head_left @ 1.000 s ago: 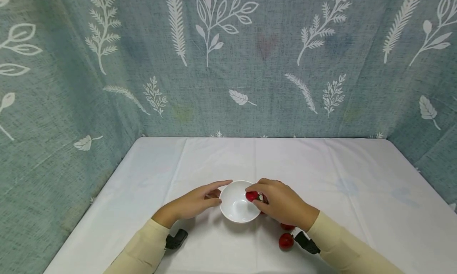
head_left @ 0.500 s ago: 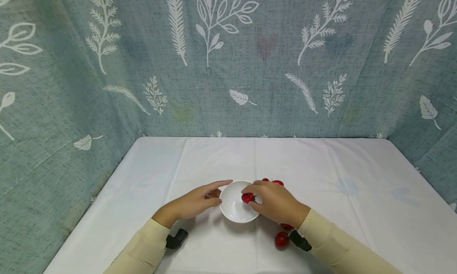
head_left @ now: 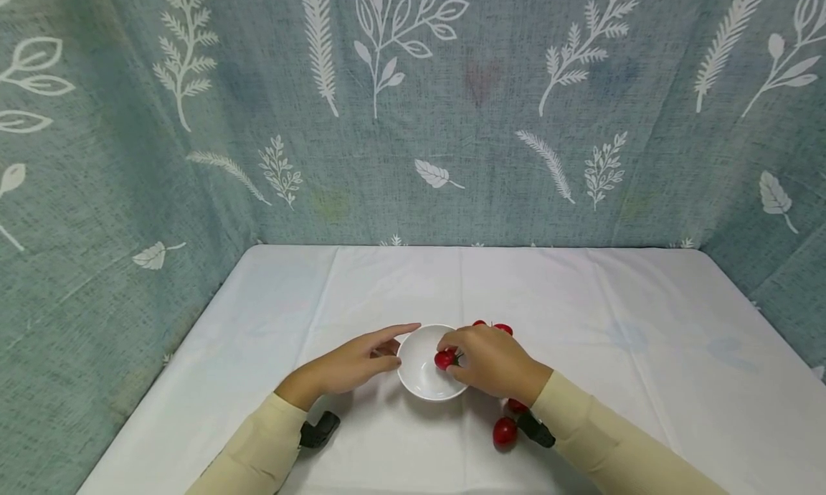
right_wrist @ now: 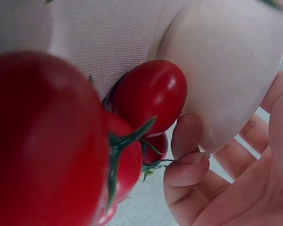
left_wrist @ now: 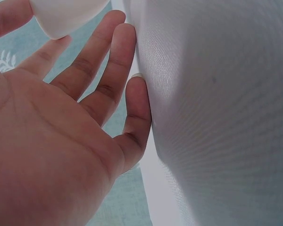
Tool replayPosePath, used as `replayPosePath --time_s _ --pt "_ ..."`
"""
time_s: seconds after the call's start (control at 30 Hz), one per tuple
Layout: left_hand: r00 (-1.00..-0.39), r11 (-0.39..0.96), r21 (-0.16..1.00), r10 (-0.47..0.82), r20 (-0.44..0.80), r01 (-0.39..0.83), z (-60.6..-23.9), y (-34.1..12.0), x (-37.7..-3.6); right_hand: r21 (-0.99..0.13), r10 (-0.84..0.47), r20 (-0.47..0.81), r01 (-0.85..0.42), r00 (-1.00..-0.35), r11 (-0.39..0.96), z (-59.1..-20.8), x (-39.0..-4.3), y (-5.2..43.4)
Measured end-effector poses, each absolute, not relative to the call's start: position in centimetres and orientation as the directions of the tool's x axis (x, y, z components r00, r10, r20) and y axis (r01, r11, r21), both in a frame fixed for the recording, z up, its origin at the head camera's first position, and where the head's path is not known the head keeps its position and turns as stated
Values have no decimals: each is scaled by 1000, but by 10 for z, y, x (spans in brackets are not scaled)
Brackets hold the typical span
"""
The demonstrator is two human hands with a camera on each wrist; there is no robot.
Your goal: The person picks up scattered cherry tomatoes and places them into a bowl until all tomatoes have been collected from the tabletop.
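Red tomato [head_left: 444, 360] in right fingers [head_left: 461, 336] — left fingers [head_left: 391, 333] against white bowl [head_left: 419, 382]

no text, label, brand, number or sign can be read in any of the views.

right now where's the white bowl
In the head view, the white bowl sits on the table, below the picture's centre, between the left hand and the right hand, with red tomatoes to its right.
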State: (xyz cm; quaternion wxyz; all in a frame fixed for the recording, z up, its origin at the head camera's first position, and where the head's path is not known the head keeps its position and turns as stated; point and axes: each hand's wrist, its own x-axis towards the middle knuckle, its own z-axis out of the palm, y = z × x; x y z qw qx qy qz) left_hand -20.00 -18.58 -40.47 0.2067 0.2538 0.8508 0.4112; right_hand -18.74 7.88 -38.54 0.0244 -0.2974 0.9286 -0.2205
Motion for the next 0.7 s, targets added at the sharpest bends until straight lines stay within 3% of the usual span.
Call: replayPosePath --time_s 0.7 --pt "-786 526 812 601 -144 253 -402 -186 -198 -454 -579 30 -527 -815 719 -384 -191 75"
